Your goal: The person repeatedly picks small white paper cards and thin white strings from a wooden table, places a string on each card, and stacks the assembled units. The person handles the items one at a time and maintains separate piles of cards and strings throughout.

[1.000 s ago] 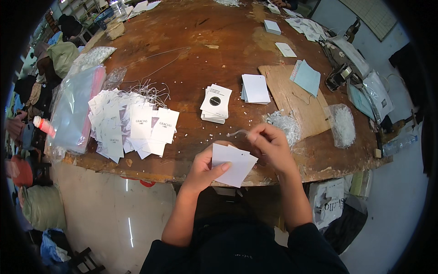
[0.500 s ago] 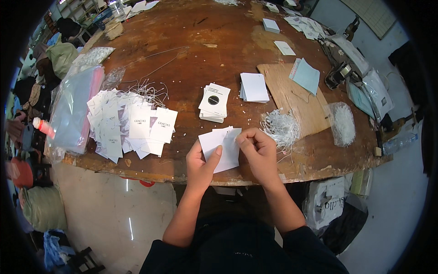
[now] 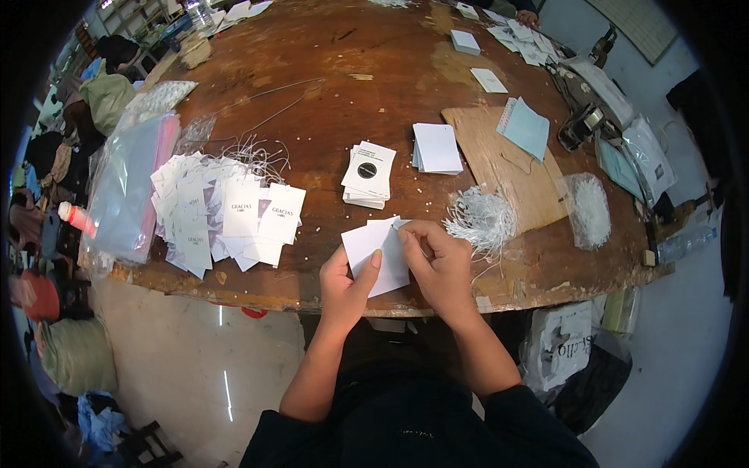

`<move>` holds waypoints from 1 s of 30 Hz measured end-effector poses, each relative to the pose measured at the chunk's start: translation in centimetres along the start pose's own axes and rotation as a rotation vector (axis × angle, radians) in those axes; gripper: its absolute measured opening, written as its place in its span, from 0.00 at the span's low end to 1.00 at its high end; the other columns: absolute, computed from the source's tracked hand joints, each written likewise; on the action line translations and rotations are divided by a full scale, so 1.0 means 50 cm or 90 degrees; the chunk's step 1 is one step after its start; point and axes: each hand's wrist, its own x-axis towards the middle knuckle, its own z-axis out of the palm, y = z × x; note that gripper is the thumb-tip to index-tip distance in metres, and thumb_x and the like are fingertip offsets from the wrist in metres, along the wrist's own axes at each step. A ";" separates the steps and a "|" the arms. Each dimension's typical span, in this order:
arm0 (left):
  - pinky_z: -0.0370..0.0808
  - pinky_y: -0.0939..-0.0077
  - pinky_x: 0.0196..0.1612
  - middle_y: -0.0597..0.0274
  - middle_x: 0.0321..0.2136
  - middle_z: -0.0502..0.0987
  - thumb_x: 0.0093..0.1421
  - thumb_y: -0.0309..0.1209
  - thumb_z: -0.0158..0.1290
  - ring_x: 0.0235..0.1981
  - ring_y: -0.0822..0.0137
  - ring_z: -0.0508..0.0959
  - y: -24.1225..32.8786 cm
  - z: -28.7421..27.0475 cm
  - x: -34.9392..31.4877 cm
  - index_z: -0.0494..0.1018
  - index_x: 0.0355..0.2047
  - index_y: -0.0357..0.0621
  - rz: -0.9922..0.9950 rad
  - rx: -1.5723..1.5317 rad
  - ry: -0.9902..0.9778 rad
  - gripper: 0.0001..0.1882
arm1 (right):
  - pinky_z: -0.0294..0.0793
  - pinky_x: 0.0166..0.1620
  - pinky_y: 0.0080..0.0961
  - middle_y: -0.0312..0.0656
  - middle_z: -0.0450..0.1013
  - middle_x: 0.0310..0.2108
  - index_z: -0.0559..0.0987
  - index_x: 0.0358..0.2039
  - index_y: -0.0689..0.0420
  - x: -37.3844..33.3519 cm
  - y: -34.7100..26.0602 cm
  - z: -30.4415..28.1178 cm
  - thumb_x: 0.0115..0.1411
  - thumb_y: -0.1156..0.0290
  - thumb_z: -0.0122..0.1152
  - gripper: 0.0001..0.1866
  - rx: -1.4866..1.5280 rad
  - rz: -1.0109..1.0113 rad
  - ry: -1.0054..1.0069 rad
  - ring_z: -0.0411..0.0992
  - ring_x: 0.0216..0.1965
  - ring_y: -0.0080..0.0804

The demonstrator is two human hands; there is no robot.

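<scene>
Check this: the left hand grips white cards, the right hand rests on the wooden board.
The right hand isn't on the wooden board; the head view shows it at the right edge of the white cards, which the left hand grips.

black-circle card stack: 1 | plywood board: 1 | table: 1

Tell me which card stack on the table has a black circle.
The card stack left of the nearer plain white stack; no other shows a disc.
</scene>
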 end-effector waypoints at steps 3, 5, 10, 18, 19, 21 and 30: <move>0.74 0.81 0.40 0.63 0.39 0.81 0.65 0.27 0.57 0.38 0.79 0.76 0.003 -0.002 0.000 0.76 0.48 0.33 0.040 0.069 -0.003 0.14 | 0.64 0.20 0.25 0.43 0.70 0.15 0.82 0.35 0.60 -0.001 0.001 0.001 0.60 0.74 0.64 0.04 -0.012 -0.023 -0.003 0.66 0.13 0.27; 0.74 0.80 0.41 0.60 0.40 0.81 0.65 0.27 0.57 0.40 0.77 0.77 0.008 -0.005 0.000 0.76 0.49 0.33 0.073 0.163 -0.023 0.14 | 0.65 0.20 0.26 0.44 0.71 0.15 0.81 0.35 0.60 -0.001 0.001 0.004 0.60 0.75 0.64 0.04 -0.024 -0.029 -0.003 0.67 0.12 0.30; 0.75 0.72 0.39 0.59 0.41 0.81 0.50 0.20 0.60 0.36 0.64 0.79 0.020 -0.010 0.013 0.79 0.47 0.43 0.432 0.504 -0.008 0.21 | 0.65 0.25 0.18 0.34 0.72 0.22 0.79 0.37 0.62 0.007 0.008 0.009 0.65 0.74 0.61 0.05 0.142 0.042 -0.029 0.66 0.21 0.17; 0.67 0.75 0.36 0.81 0.44 0.78 0.50 0.31 0.61 0.34 0.70 0.71 0.038 -0.047 0.001 0.83 0.44 0.63 0.682 0.842 0.020 0.19 | 0.71 0.29 0.16 0.34 0.75 0.25 0.78 0.29 0.62 0.037 0.027 0.003 0.63 0.73 0.62 0.07 0.358 0.310 -0.142 0.73 0.25 0.18; 0.67 0.75 0.36 0.81 0.43 0.78 0.50 0.31 0.61 0.35 0.70 0.71 0.040 -0.058 -0.003 0.83 0.44 0.63 0.681 0.843 -0.011 0.19 | 0.71 0.29 0.16 0.34 0.75 0.24 0.78 0.28 0.62 0.049 0.032 0.000 0.63 0.72 0.62 0.08 0.273 0.267 -0.135 0.72 0.24 0.17; 0.68 0.73 0.36 0.81 0.40 0.79 0.49 0.29 0.61 0.34 0.69 0.71 0.048 -0.099 0.004 0.83 0.44 0.63 0.683 0.893 0.063 0.20 | 0.67 0.25 0.18 0.35 0.74 0.23 0.79 0.29 0.61 0.082 0.047 -0.001 0.64 0.71 0.61 0.08 0.203 0.232 0.072 0.70 0.22 0.17; 0.68 0.55 0.49 0.67 0.52 0.75 0.57 0.35 0.60 0.46 0.56 0.73 0.124 -0.293 0.150 0.78 0.53 0.56 0.234 1.132 0.297 0.21 | 0.75 0.40 0.24 0.42 0.79 0.34 0.80 0.40 0.65 0.028 0.047 0.077 0.64 0.69 0.63 0.11 0.124 0.049 -0.062 0.76 0.35 0.27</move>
